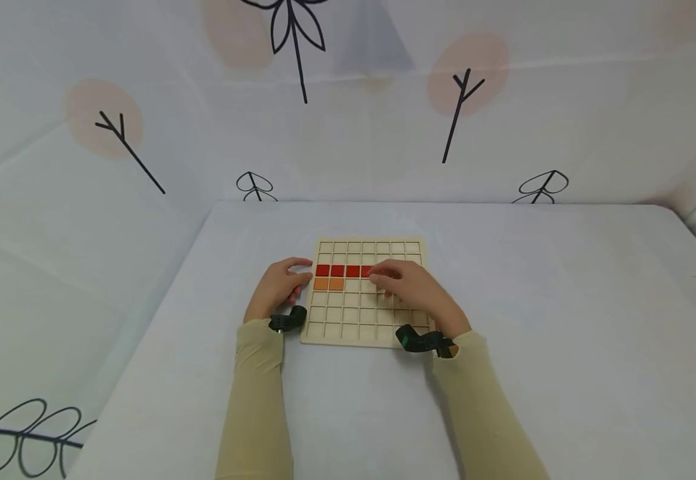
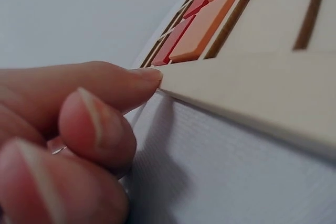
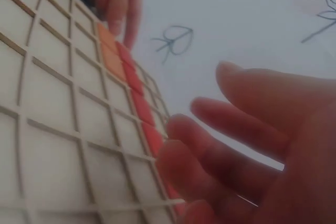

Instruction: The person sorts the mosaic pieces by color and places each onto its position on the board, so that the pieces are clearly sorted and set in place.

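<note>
A pale wooden grid board (image 1: 360, 335) lies flat on the white surface. Several red square tiles (image 1: 338, 271) run along one row from its left side. Two orange tiles (image 1: 329, 284) fill the left end of the row just nearer to me. My left hand (image 1: 276, 283) is at the board's left edge, one fingertip (image 2: 147, 77) touching the rim and the other fingers loosely bent. Over the red row's right part hovers my right hand (image 1: 411, 283), fingers (image 3: 184, 166) relaxed and thumb apart, with no tile visible between them. It hides some cells beneath.
A white cloth-like surface (image 1: 564, 333) surrounds the board. Behind it rises a pale backdrop (image 1: 372, 133) with black plant drawings and peach circles. Black wrist devices sit on both wrists, the right one (image 1: 423, 340) overlapping the board's near edge in the head view.
</note>
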The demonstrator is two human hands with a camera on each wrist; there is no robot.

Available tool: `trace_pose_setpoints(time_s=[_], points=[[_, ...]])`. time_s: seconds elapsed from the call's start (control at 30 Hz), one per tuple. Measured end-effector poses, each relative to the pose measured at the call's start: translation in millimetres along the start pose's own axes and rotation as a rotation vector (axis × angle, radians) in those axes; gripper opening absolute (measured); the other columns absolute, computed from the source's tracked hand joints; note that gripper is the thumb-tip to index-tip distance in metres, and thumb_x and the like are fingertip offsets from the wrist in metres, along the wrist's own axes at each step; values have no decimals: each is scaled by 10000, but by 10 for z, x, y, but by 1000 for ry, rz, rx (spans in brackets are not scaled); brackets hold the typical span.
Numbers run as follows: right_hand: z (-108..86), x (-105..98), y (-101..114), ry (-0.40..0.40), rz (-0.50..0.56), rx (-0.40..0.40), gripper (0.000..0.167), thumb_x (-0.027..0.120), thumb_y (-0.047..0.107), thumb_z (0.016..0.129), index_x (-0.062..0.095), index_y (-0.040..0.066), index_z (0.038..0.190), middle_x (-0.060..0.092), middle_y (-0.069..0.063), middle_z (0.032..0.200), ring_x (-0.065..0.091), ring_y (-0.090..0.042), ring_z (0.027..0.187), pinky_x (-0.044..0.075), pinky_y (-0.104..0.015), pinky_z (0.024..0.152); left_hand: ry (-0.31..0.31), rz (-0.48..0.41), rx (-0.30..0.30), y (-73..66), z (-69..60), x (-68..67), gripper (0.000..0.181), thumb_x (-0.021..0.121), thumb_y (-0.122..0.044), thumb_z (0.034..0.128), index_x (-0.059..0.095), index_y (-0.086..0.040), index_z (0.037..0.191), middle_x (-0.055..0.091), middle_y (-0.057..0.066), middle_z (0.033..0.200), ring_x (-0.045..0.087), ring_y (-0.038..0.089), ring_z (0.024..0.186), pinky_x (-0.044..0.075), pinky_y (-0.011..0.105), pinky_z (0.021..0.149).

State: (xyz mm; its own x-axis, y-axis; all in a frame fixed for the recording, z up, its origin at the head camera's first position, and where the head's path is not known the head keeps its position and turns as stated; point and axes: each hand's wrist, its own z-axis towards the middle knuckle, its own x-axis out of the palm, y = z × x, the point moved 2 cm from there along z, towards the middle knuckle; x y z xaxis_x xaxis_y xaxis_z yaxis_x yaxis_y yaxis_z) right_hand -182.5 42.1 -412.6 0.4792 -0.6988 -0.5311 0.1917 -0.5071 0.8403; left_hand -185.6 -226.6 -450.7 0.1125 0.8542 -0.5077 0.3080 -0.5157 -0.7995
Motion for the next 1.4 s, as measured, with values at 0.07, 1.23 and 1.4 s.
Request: trace_pose_setpoints(time_s=[0.07,1.23,1.4], points=[[-35,-62,-7,-12,9,7,378,498,415,889,575,149,1147,612,-57,933,568,-227,767,458,-364,627,-1,4,-2,-1,1,5,292,591,-310,844,567,-274,1133,490,38,571,431,148,416,388,259,414],[-795,-676,-733,3,-274,136,327,596,380,831,605,177,1087,557,1,900,494,-178,821,415,-311,681,-6,1,3,64,-8,-13,306,598,-323,843,559,-265,1140,500,38,583,440,152,438,392,253,434],[-855,-697,-774,40,-276,101,295,631,343,814,622,184,1063,550,19,885,484,-176,823,399,-323,699,6,-1,10,46,-1,14,307,598,-324,842,560,-260,1139,507,44,591,444,155,448,397,258,446]])
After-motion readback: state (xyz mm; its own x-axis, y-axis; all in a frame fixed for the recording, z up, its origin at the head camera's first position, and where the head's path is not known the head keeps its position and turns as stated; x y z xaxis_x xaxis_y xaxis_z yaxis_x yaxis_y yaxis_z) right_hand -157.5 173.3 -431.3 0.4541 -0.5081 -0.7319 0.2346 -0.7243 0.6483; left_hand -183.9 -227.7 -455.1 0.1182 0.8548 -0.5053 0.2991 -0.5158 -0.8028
